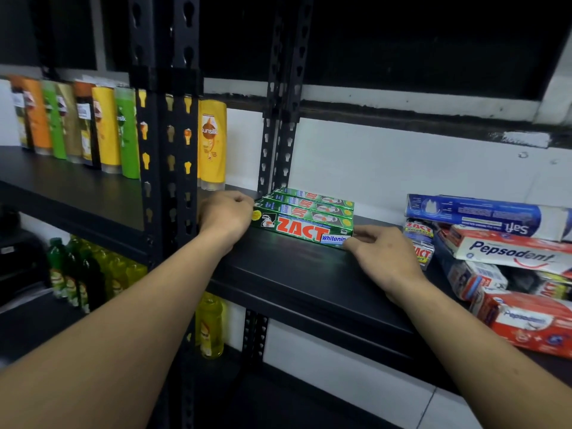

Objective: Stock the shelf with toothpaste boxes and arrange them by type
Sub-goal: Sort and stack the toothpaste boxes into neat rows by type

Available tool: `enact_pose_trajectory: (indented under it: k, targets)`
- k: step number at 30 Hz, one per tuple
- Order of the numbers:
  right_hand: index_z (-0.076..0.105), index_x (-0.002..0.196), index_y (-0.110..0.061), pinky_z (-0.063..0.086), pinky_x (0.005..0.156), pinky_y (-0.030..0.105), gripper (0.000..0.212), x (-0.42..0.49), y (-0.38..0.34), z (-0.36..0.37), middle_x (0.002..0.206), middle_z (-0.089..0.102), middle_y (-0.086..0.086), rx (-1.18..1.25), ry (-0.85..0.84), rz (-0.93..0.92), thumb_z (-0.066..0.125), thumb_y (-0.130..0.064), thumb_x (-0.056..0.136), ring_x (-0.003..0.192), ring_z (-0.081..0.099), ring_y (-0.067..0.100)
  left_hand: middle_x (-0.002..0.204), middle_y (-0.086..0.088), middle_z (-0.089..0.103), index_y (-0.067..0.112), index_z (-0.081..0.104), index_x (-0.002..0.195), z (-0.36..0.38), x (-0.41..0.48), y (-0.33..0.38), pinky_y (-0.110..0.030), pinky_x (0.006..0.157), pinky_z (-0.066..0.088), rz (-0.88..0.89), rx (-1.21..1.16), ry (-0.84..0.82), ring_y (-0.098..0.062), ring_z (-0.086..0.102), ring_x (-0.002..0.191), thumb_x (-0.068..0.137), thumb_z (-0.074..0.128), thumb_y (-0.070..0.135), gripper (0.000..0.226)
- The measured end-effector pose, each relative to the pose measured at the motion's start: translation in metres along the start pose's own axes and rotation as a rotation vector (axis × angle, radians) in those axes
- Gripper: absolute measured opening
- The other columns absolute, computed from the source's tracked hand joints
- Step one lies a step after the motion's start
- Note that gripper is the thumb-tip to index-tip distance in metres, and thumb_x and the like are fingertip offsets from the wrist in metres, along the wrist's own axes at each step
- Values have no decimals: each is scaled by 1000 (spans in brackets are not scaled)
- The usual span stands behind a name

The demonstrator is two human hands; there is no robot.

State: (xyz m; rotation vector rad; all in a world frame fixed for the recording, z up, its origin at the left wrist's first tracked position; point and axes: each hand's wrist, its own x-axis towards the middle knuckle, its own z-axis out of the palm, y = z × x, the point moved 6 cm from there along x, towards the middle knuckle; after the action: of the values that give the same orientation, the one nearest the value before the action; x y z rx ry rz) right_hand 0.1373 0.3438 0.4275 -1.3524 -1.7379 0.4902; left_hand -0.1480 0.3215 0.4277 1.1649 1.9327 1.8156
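Three green Zact Whitening toothpaste boxes (305,216) stand on edge in a row on the black shelf (309,283), one behind another. My left hand (227,213) presses, fingers curled, against the left ends of the boxes. My right hand (376,252) rests on the shelf with its fingertips on the right end of the front box. To the right lies a loose pile: a blue Safi box (483,216), white and red Pepsodent boxes (513,253), and small Zact Smokers boxes (419,239).
Black slotted uprights (168,168) stand left of my hand, another pair (278,144) behind the green boxes. Sunsilk bottles (212,144) line the left shelf bay. Green and yellow bottles (80,274) fill the shelf below. A white wall backs the shelving.
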Motion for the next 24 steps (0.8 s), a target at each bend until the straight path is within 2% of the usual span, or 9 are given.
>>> enact_pose_trajectory:
  k: [2,7,12,18,21,24]
  targets:
    - [72,116,-23,50,88,22,36,0,0,0,104,74,-12,0,2,4,67,-32,81,99,65,5,82,-1,74,26,70,67,0,0,0,-44,79,61,-4,-12,-10,-23,72,80,91,58,23,27]
    - [72,116,-23,50,92,25,36,-1,1,-2,102,74,-13,-6,12,9,66,-32,82,101,64,6,86,1,73,26,70,77,-1,-4,2,-33,77,57,7,0,4,-20,69,84,94,56,23,22]
    - [74,112,-25,48,86,23,30,-4,-1,-3,100,75,-14,-2,19,3,65,-30,84,100,64,6,86,-1,74,24,70,74,-1,-5,2,-42,81,60,-2,-7,-12,-22,71,84,93,56,23,24]
    - [74,114,-24,49,92,25,32,-4,1,-3,100,75,-15,-31,20,-6,64,-31,84,103,63,8,85,-1,74,24,69,71,-2,-8,2,-43,81,60,7,-14,-19,-23,71,85,92,56,22,25]
    - [73,113,-20,49,92,24,32,-4,-4,-3,101,75,-11,-58,26,-23,65,-28,83,101,65,8,85,-3,73,22,71,76,-4,-13,8,-35,71,58,28,20,-1,-24,70,84,93,55,21,22]
    - [72,112,-19,48,93,22,32,-7,-13,-5,105,74,-8,-103,36,-54,65,-24,82,103,65,10,88,2,71,22,71,91,-6,-21,20,-23,61,46,129,149,-11,-18,66,83,94,55,21,16]
